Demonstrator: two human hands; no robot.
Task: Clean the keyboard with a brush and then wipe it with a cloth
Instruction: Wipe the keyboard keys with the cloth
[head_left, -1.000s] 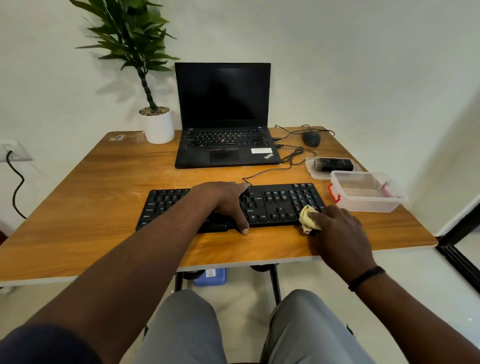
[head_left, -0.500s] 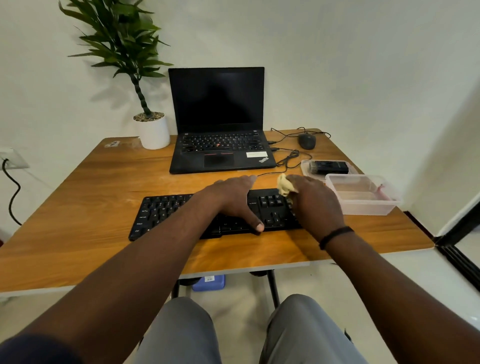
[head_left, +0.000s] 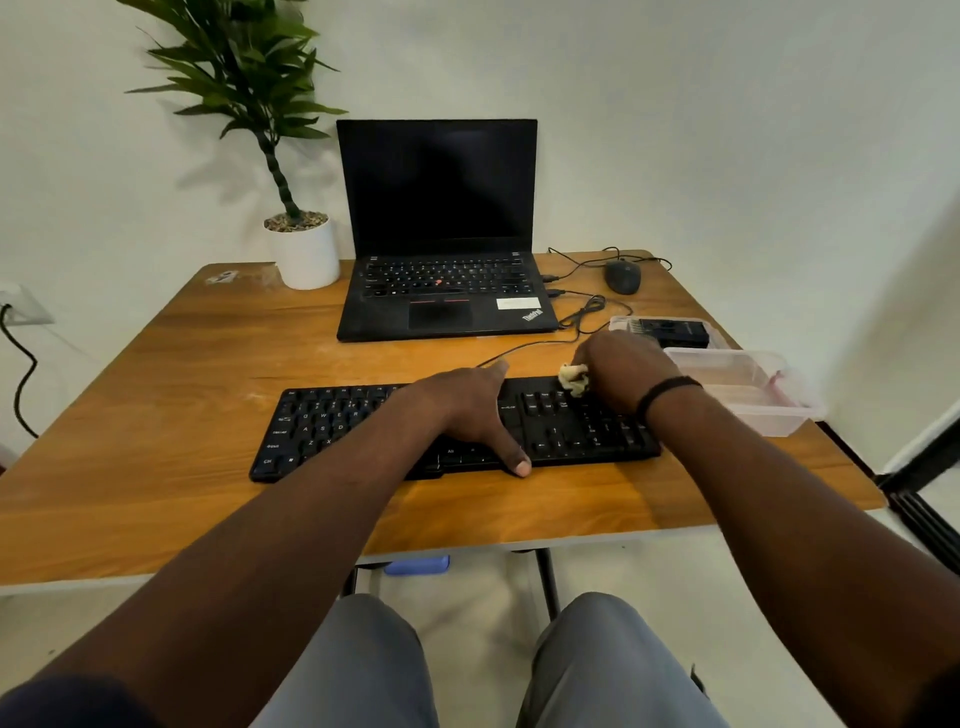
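A black keyboard (head_left: 332, 431) lies across the front of the wooden table (head_left: 156, 415). My left hand (head_left: 467, 410) rests flat on its middle, fingers spread, thumb at the front edge. My right hand (head_left: 623, 369) grips a bunched pale yellow cloth (head_left: 573, 378) and presses it on the keys at the keyboard's far right edge. A black brush (head_left: 675, 331) lies on a clear lid at the right, behind my right hand.
An open black laptop (head_left: 441, 291) stands behind the keyboard, a white potted plant (head_left: 304, 254) to its left. A mouse (head_left: 622, 275) and cables lie at back right. A clear plastic box (head_left: 748, 389) sits near the table's right edge.
My right hand has carried the cloth from the keyboard's near right corner up to its far edge. My left hand has stayed on the keyboard's middle.
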